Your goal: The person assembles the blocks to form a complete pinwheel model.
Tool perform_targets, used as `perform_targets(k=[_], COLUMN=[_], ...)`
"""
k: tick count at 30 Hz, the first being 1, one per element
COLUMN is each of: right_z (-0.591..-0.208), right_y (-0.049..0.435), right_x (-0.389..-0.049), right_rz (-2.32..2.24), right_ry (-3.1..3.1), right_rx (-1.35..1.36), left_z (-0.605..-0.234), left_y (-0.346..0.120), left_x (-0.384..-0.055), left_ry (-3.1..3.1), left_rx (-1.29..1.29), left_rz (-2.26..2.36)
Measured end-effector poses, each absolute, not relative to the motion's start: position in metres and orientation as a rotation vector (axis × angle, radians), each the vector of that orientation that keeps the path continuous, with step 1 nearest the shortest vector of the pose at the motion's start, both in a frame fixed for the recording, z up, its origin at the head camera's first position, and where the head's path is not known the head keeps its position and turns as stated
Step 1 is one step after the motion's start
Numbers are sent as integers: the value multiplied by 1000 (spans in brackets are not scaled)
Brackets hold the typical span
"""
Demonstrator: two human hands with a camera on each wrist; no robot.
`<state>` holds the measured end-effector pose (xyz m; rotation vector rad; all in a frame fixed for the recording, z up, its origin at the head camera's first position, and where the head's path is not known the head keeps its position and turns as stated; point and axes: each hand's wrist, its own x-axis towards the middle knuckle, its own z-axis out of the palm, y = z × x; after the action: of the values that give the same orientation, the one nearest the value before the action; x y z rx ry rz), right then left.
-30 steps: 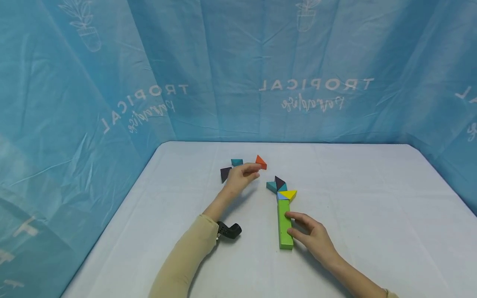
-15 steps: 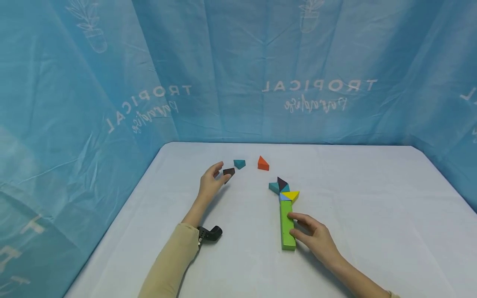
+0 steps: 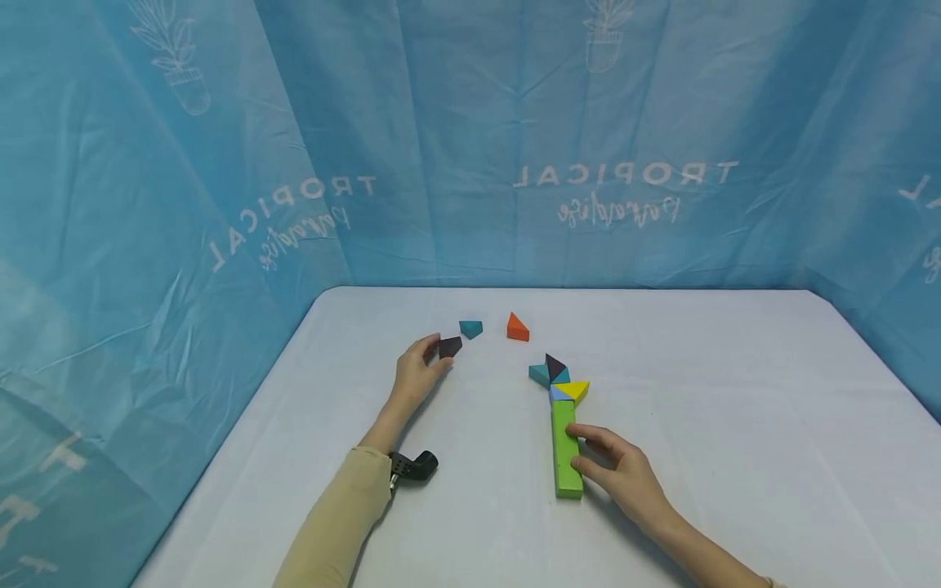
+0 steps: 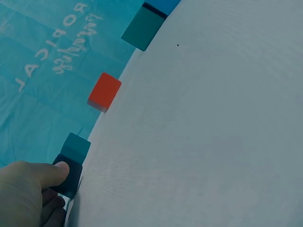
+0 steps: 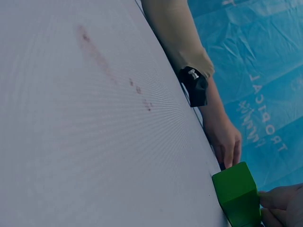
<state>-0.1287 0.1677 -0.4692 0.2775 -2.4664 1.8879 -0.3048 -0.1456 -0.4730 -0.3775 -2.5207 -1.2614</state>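
Observation:
My left hand pinches a dark triangular block at the table's left; in the left wrist view the thumb presses on the dark block. Just past it lies a teal triangular block. With thumb and forefinger apart, my right hand rests its fingertips against the right side of a long green block. At that block's far end sit a light blue triangle and a yellow triangle. Beyond them is a cluster of teal and dark triangular blocks.
An orange triangular block stands toward the back of the white-covered table. Blue printed curtains enclose the back and sides. A black device is strapped at the left wrist.
My left hand has left the orange block, moved left and taken hold of the dark block, which has turned slightly. The right hand stays at the green block.

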Motion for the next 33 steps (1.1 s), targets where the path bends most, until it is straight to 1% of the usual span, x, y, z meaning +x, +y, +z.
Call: perform_targets(k=[10, 16, 20, 27, 33], right_z=[-469, -469, -469, -468, -470], right_y=[168, 168, 168, 168, 169], right_x=[-128, -128, -128, -129, -130], right_rz=[1905, 1914, 1910, 1923, 1926], right_ry=[-2454, -2449, -2452, -2449, -2433], right_rx=[290, 300, 298, 298, 317], left_z=[-474, -466, -461, -454, -452], left_y=[-142, -138, -128, -98, -74], left_x=[-306, -305, -301, -289, -279], left_ry=[-2462, -2410, -2389, -2431, -2481], left_rx=[-300, -280, -344, -538, -685], left_rz=[-1262, -1318, -1363, -1476, -1478])
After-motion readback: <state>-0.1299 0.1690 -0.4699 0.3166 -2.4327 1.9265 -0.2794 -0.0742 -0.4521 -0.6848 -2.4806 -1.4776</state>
